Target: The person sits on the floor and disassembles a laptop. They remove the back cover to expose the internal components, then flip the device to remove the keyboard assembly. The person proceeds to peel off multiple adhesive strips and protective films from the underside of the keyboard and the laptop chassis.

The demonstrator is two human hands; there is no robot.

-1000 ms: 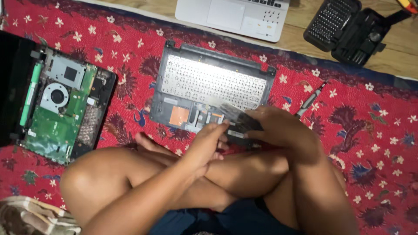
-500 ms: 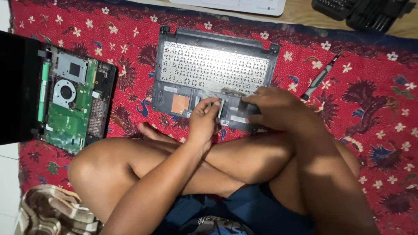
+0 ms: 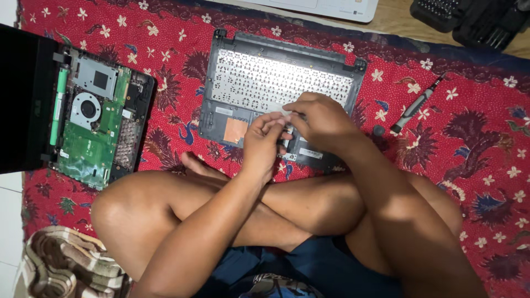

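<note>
A grey laptop top cover (image 3: 221, 105) lies upside down on the red floral cloth, its white keyboard back facing up and an orange patch near its front edge. My left hand (image 3: 264, 144) rests on the cover's front middle, fingers curled. My right hand (image 3: 320, 118) is just beside it, fingertips pinching something small and pale at the keyboard's lower edge; what it is I cannot tell. Both hands meet over the touchpad area. My crossed bare legs sit right in front of the cover.
An opened laptop base (image 3: 96, 124) with green board and fan lies at left, its black screen beyond. A screwdriver (image 3: 415, 106) lies right of the cover. A white laptop (image 3: 331, 6) and a black bit case (image 3: 475, 22) sit on the wooden floor above. Folded cloth (image 3: 61, 265) bottom left.
My hands have shifted up from the cover's front right edge to the keyboard's lower edge. The dark part that my right hand held is no longer seen. The view has moved closer.
</note>
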